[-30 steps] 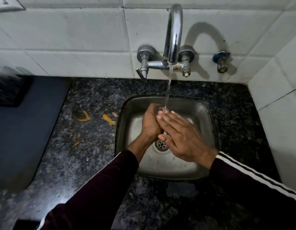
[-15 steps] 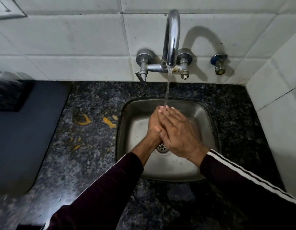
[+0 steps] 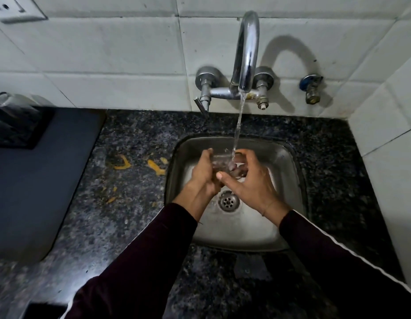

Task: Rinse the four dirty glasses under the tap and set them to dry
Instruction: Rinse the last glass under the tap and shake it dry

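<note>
A small clear glass (image 3: 222, 160) is held over the steel sink (image 3: 289, 157), right under the stream from the chrome tap (image 3: 247, 54). My left hand (image 3: 203, 174) grips the glass from its left side. My right hand (image 3: 250, 178) curls round its right side, thumb in front and fingers at the back, with fingertips showing through the glass. Water runs into the glass mouth. No other glasses are in view.
The sink drain (image 3: 228, 201) lies below my hands. Dark speckled granite counter (image 3: 130, 203) surrounds the sink, with orange scraps (image 3: 156, 168) on it. A dark mat (image 3: 27, 192) covers the left. White tiled walls stand behind and to the right, with a small valve (image 3: 311, 88).
My right hand, which lay flat over my left hand and hid the glass, has drawn to the right and curled round it. The glass is now visible under the stream.
</note>
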